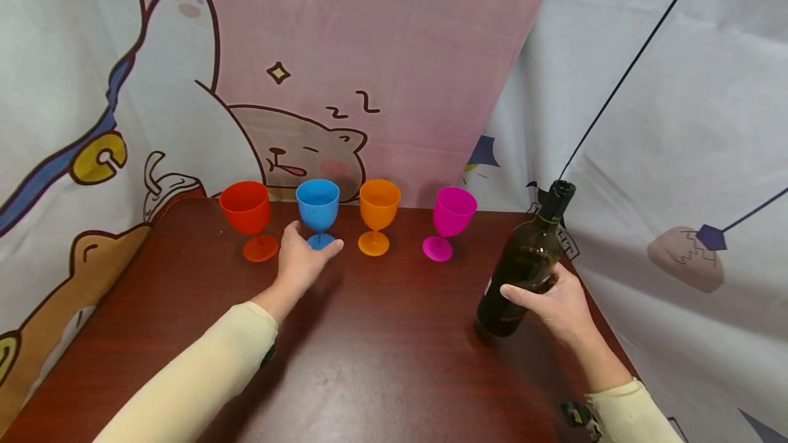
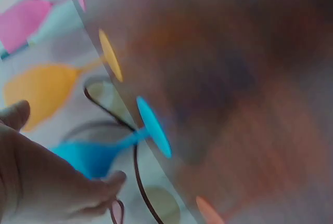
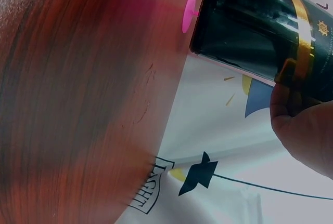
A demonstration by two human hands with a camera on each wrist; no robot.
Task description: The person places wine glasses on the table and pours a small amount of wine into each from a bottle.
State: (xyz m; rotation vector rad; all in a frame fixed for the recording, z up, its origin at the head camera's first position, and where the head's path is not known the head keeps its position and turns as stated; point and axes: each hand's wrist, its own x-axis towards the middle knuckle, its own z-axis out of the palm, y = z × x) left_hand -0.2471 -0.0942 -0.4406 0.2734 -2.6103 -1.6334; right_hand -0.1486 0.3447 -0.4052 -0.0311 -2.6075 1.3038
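Observation:
My left hand (image 1: 301, 258) reaches toward the blue goblet (image 1: 318, 204), thumb and fingers spread apart. In the left wrist view, the same hand (image 2: 47, 177) covers part of the blue goblet's bowl (image 2: 93, 156); whether it touches the bowl I cannot tell. On the right, my right hand (image 1: 560, 303) grips a dark green wine bottle (image 1: 523, 269), which tilts with its neck to the right. The right wrist view shows the bottle's lower body and gold band (image 3: 302, 31), with fingers (image 3: 307, 125) against its side.
A red goblet (image 1: 246, 207) stands left of the blue one. An orange goblet (image 1: 379, 204) and a magenta goblet (image 1: 454, 210) stand to its right. All are near the back edge of the brown table (image 1: 382, 347), before a printed cloth (image 1: 418, 87).

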